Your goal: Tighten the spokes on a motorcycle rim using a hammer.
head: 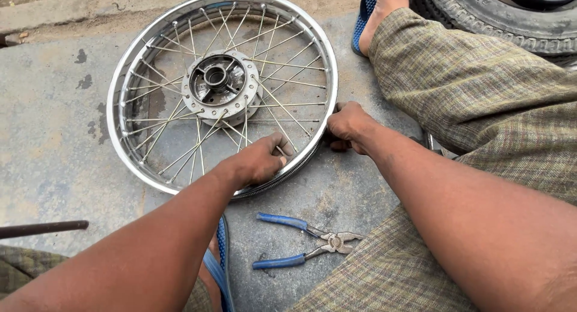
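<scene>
A chrome spoked wheel rim (123, 78) with a metal hub (217, 84) lies flat on the concrete ground. My left hand (257, 160) rests on the near edge of the rim, fingers curled over it among the spokes. My right hand (348, 127) grips the rim's right edge from outside, fingers closed around it. Both forearms reach in from the bottom of the view.
Blue-handled pliers (306, 246) lie open on the concrete just below the rim. A black tyre (511, 18) sits at the top right beside my sandalled foot (375, 12). A dark metal rod (42, 228) lies at the left. My checked-cloth leg (481, 96) fills the right side.
</scene>
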